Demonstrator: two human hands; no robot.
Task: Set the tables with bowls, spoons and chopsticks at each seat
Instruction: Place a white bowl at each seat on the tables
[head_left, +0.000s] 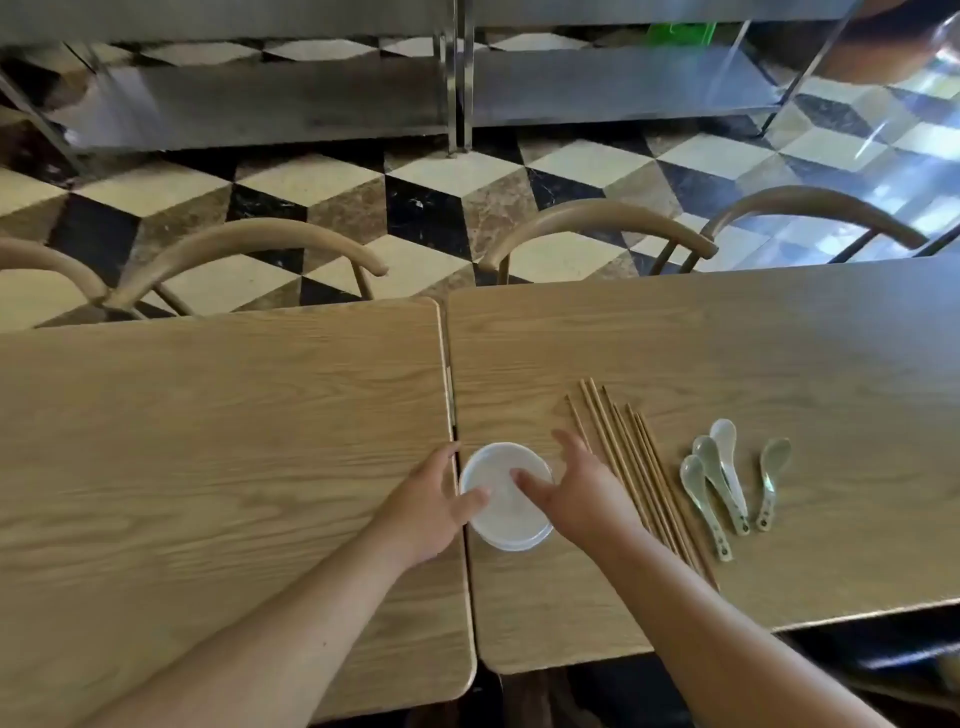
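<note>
Stack of bowls (506, 519): white and round, standing upright at the left edge of the right worktop (727, 353), just beside the gap to the left worktop (208, 441).
Left hand (434, 501): holds the stack from the left, with the thumb laid over the near-left rim and the fingers reaching along the outer wall.
Right hand (579, 491): holds the stack from the right, with the thumb hooked inside the top bowl and the fingers spread down the outside.
Chopsticks (621, 452): a loose wooden bundle lying flat just right of the bowls. Their long axis runs diagonally from near-right to far-left. The far ends are staggered, and the near ends pass under the right forearm.
Spoons (719, 480): three pale ceramic ones lie close together and partly overlapping, right of the chopsticks. Their scoops point away from the person, and their handles point toward the near edge, leaning slightly right.
Fourth spoon (772, 480): lies a little apart to the right, with its scoop away from the person and its handle nearly straight toward them.
Chairs (597, 223): curved wooden backs line the far side of both worktops.
Floor (426, 208): tiled in a black, cream and brown cube pattern.
</note>
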